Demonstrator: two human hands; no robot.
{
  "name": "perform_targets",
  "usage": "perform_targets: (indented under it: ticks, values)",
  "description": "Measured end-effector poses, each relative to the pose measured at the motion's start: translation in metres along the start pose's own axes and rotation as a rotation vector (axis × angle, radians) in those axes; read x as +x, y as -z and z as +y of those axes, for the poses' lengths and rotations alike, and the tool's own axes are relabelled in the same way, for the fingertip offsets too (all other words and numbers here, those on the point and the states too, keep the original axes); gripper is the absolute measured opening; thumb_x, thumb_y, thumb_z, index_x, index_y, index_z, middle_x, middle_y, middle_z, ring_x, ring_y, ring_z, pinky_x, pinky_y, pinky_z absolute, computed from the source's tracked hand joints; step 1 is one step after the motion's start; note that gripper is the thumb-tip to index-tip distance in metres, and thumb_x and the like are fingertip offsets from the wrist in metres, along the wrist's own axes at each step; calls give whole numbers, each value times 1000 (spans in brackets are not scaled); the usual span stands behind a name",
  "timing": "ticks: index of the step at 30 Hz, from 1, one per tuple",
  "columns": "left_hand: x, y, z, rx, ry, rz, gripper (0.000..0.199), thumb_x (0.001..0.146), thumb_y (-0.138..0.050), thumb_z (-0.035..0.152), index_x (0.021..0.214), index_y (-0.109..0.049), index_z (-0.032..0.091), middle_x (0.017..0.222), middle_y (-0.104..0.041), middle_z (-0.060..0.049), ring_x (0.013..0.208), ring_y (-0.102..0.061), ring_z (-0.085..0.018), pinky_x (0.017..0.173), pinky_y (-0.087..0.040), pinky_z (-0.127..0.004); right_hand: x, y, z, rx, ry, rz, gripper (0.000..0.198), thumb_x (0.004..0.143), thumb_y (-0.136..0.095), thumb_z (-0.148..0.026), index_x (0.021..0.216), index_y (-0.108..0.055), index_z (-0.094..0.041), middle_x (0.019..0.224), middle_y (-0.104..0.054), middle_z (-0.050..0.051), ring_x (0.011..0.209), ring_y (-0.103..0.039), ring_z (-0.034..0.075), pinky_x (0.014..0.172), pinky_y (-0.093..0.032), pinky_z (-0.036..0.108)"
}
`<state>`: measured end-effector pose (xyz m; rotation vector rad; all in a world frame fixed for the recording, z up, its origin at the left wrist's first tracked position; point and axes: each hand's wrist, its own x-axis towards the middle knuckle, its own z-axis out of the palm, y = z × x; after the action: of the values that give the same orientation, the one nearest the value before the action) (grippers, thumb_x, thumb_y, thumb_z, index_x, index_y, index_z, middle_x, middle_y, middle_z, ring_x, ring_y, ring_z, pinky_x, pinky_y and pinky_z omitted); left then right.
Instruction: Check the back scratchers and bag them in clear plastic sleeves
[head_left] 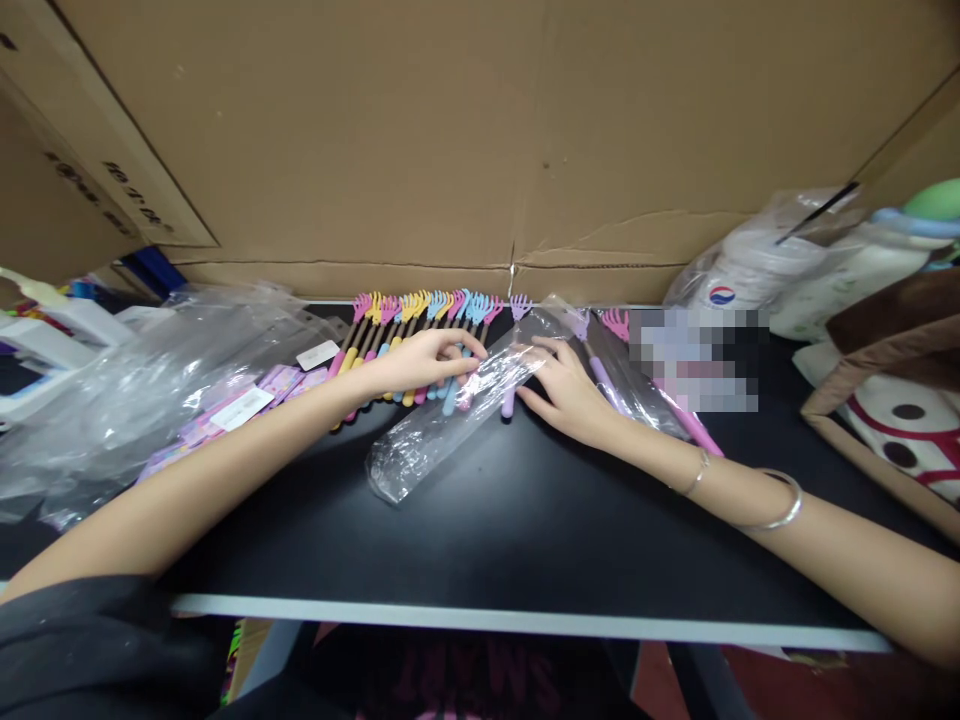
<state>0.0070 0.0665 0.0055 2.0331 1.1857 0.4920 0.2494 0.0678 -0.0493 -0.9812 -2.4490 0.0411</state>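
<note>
Loosely curled, both hands (pixel 427 362) (pixel 574 395), touching clear bag (pixel 431 440)

A Pepsi emblem (pixel 721 296) marks the cup (pixel 765 265); printing (pixel 135 197) on the left cardboard (pixel 52 125) and dark shirt (pixel 585 640) is unreadable.

I see what looks like a packing workshop: black table (pixel 480 550), far cardboard wall (pixel 360 140), 1 row of claw-headed sticks (pixel 414 304), clear bags (pixel 217 325) piled left.
</note>
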Motion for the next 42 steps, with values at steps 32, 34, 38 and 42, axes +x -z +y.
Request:
perform_targets:
  ticks: [32, 34, 38, 42]
  values:
    - [-2, 1, -5, 485, -129, 299, 27, 93, -48, 37, 111, -65, 28, 65, -64, 5, 62, -56, -12, 59, -31, -22, 9, 8, 3, 876, -426, 147, 28, 93, -46, -45, 90, -56, -19, 68, -57, -1, 62, -50, 13, 65, -40, 28]
    - [-2, 2, -5, 474, -125, 286, 28, 94, -47, 40, 111, -65, 28, 61, -62, 5, 61, -57, -12, 60, -32, -22, 9, 9, 3, 884, -437, 141, 30, 92, -46, -49, 85, -53, -21, 66, -58, -1, 61, -50, 12, 65, -40, 28]
    - [-2, 1, -6, 450, -110, 221, 34, 92, -49, 48, 112, -66, 27, 65, -64, 4, 59, -56, -12, 60, -32, -23, 10, 9, 4, 898, -462, 148, 36, 90, -48, -57, 78, -46, -23, 63, -59, -1, 59, -50, 12, 62, -39, 29]
    - [-2, 0, -6, 431, -79, 137, 37, 89, -52, 50, 113, -67, 26, 66, -65, 3, 58, -56, -12, 59, -32, -23, 11, 9, 4, 923, -485, 154, 37, 88, -52, -56, 77, -47, -22, 63, -59, -1, 58, -50, 12, 61, -39, 28]
